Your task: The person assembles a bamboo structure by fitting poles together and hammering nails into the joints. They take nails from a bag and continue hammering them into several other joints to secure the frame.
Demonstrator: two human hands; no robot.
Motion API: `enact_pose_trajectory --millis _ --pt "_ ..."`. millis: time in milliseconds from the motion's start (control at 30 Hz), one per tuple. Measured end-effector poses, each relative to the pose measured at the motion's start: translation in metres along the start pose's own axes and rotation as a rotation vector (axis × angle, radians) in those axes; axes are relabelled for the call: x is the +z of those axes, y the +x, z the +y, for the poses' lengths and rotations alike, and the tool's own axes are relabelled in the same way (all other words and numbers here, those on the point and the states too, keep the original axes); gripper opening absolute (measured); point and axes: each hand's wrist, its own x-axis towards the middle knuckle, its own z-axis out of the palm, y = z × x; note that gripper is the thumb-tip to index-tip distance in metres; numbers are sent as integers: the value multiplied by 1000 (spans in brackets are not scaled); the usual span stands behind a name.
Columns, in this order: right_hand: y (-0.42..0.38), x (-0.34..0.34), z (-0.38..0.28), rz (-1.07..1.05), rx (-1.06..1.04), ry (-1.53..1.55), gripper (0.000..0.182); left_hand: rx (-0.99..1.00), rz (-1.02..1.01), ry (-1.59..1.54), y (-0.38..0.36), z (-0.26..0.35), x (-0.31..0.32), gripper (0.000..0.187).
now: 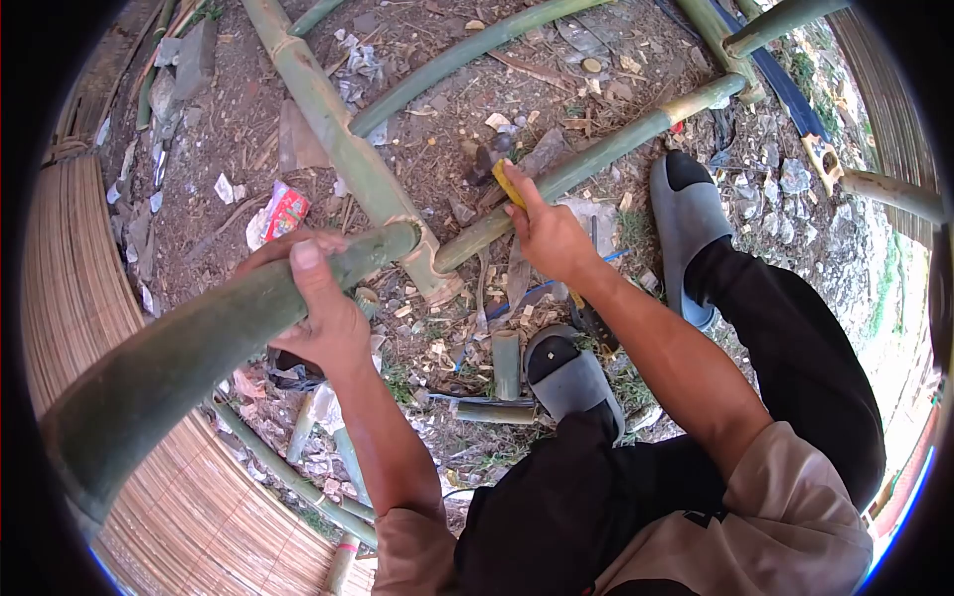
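My left hand (328, 308) is wrapped round a thick green bamboo pole (209, 323), thumb on top. The pole slants up from the lower left, its far end at a joint of the bamboo frame (348, 159). My right hand (556, 238) is closed on a yellow-handled hammer (508, 186). Its dark head is blurred and lies beyond my fingers; my hand hides the middle of the handle. Just beside this hand runs a thinner bamboo crosspiece (606, 154), meeting the thick frame pole near the joint.
A handsaw (795, 99) with a wooden handle lies upper right. Short bamboo offcuts (506, 364), wood chips and a red wrapper (286, 211) litter the ground. Slatted bamboo panels (84, 233) stand at left. My sandalled feet (691, 228) are beside the crosspiece.
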Motion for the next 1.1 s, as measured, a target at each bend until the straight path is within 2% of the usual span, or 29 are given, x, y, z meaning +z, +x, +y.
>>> enact_pose_trajectory --millis 267,367,433,467,500,567,633,700,767,833,867,900,967,1000,1100 --pt "3 3 4 32 -74 16 60 12 5 15 -1 4 0 27" --pt "5 0 1 -3 -49 -34 61 -14 -11 -47 1 3 -7 33" --pt "5 1 3 30 -93 -57 61 66 -182 -110 4 0 -15 35" --pt "5 2 3 32 -102 -67 61 31 -239 -209 0 -2 -22 43" --pt "6 3 4 28 -135 -76 61 52 -212 -207 -4 -3 -28 43" --pt "8 2 7 20 -83 -177 61 -72 -166 -296 -16 -5 -37 53" --pt "16 -3 15 27 -147 -215 61 -18 -109 -261 -26 -13 -53 57" --pt "27 -15 17 -14 -124 -353 59 -218 -23 -235 -38 -9 -59 53" --pt "38 -31 -4 -108 -143 -438 58 -229 27 -267 -48 -11 -61 50" --pt "48 -50 -42 -344 -68 -565 57 -98 -7 -8 -51 -10 -53 52" --pt "54 -53 -59 -430 -35 -661 58 -105 28 -25 -51 -7 -47 52" --pt "60 -52 -70 -435 -43 -695 58 -84 37 -5 -50 -5 -41 53" --pt "74 -50 -90 -583 -149 -991 62 -63 58 -6 -43 -5 -40 55" --pt "79 -44 -98 -639 -172 -1185 71 -74 -5 15 -40 -6 -42 56" --pt "89 -35 -134 -756 -70 -1298 77 -139 -99 -36 -36 -13 -47 55"
